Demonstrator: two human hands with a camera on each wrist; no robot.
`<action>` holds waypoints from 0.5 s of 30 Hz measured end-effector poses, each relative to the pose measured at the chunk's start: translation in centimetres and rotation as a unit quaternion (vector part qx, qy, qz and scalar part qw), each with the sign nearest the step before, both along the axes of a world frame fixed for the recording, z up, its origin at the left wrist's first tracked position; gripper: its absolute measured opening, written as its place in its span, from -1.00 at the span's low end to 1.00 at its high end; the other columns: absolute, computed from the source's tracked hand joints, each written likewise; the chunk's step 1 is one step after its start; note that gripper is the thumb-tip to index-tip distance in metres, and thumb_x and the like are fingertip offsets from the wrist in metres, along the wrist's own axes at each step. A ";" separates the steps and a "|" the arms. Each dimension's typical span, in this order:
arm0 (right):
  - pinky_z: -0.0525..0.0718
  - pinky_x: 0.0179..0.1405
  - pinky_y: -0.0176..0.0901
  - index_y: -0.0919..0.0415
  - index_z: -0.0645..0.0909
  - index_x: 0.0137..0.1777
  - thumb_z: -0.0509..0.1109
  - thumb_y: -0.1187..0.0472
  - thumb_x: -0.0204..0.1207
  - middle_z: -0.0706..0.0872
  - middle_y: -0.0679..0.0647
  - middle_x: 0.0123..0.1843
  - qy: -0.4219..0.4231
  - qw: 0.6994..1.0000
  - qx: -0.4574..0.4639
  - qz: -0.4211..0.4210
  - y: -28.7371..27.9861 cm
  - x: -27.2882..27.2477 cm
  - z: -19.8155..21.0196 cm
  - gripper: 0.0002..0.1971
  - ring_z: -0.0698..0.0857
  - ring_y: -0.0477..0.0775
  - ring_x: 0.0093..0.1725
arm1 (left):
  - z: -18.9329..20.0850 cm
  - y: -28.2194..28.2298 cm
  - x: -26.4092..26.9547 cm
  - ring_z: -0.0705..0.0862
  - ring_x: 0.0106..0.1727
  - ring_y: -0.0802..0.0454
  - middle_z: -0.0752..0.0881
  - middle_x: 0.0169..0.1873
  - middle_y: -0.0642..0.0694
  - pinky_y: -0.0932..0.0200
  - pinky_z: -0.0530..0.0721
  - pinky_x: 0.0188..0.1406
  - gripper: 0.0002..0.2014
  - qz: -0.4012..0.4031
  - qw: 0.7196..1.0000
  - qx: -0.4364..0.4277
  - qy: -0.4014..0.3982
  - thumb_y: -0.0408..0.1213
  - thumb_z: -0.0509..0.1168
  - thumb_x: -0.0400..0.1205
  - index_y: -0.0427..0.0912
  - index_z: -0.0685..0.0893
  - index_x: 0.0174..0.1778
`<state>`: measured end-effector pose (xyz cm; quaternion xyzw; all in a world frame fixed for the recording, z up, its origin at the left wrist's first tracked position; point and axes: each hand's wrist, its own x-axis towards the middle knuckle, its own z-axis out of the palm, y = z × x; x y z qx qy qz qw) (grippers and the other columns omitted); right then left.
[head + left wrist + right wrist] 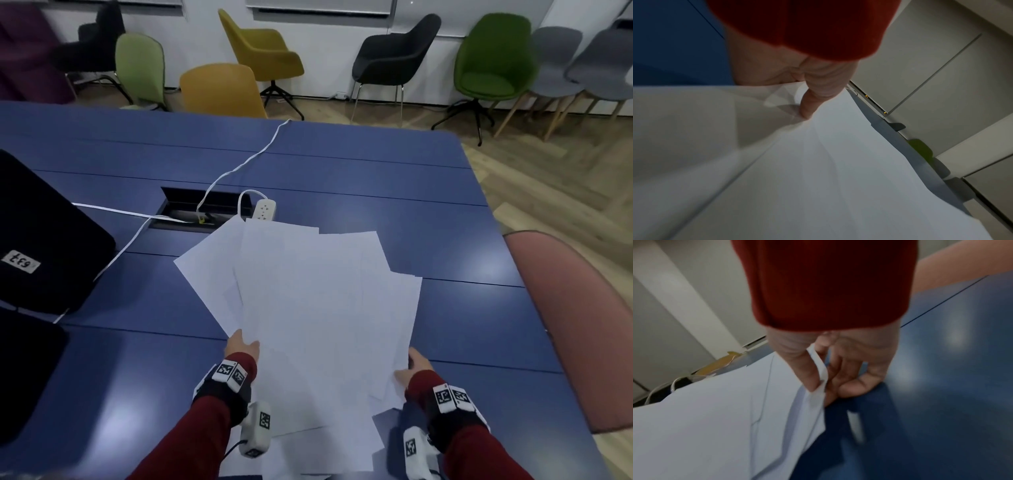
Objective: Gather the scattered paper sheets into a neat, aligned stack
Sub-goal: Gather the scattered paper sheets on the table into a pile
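Note:
Several white paper sheets [315, 308] are fanned out unevenly and lifted above the blue table [445, 219], their corners splayed at different angles. My left hand [241, 346] grips the fan's left edge; in the left wrist view my thumb [813, 100] presses on top of the paper sheets [818, 178] and the other fingers are hidden beneath. My right hand [414, 366] pinches the right edge, thumb on top and fingers [851, 379] curled under the paper sheets [725, 418]. More white sheets [335, 448] lie on the table under the fan, close to me.
A white power strip [263, 209] and its cable [239, 164] lie just beyond the sheets by an open cable slot [191, 205]. Two dark cases [44, 240] sit at the left. A pink chair back [575, 325] stands at the table's right edge.

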<state>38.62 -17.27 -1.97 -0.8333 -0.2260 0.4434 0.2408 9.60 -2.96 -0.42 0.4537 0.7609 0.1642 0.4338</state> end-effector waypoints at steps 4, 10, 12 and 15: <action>0.47 0.36 -0.05 0.35 0.49 0.37 0.05 0.50 0.53 0.60 0.25 0.38 0.007 0.999 -0.048 -0.019 1.3 -0.9 1.1 -0.57 0.57 0.26 0.35 | -0.6 -0.2 0.6 0.64 0.23 -0.33 0.68 0.21 -0.40 -0.03 0.57 0.26 -0.71 -0.022 1.000 0.003 0.009 -0.50 0.20 0.54 -0.45 0.60 0.17; 0.43 0.34 -0.03 0.51 0.43 0.41 0.21 0.07 0.62 0.58 0.36 0.33 0.015 0.990 -0.026 -0.136 3.2 -1.9 2.2 -0.47 0.56 0.25 0.35 | -0.8 -0.6 0.8 0.65 0.21 -0.27 0.70 0.18 -0.32 0.04 0.60 0.23 -0.69 -0.082 0.996 -0.014 0.012 -0.45 0.21 0.53 -0.36 0.63 0.20; 0.49 0.36 0.00 0.48 0.51 0.34 0.40 0.13 0.50 0.63 0.35 0.34 0.005 0.993 -0.028 -0.111 3.6 -2.7 1.7 -0.49 0.61 0.30 0.33 | -1.5 -0.9 1.1 0.69 0.11 -0.22 0.73 0.10 -0.28 0.06 0.64 0.18 -0.70 -0.125 0.992 -0.021 -0.007 -0.45 0.23 0.51 -0.34 0.65 0.16; 0.61 0.31 -0.03 0.42 0.59 0.23 0.47 0.35 0.35 0.73 0.27 0.23 -0.014 0.996 -0.062 -0.064 3.0 -3.0 0.9 -0.58 0.71 0.24 0.22 | -1.0 -1.1 1.0 0.65 -0.14 -0.10 0.73 -0.17 -0.16 0.14 0.64 -0.07 -0.93 -0.151 0.988 -0.006 -0.010 -0.35 0.30 0.52 -0.18 0.69 -0.17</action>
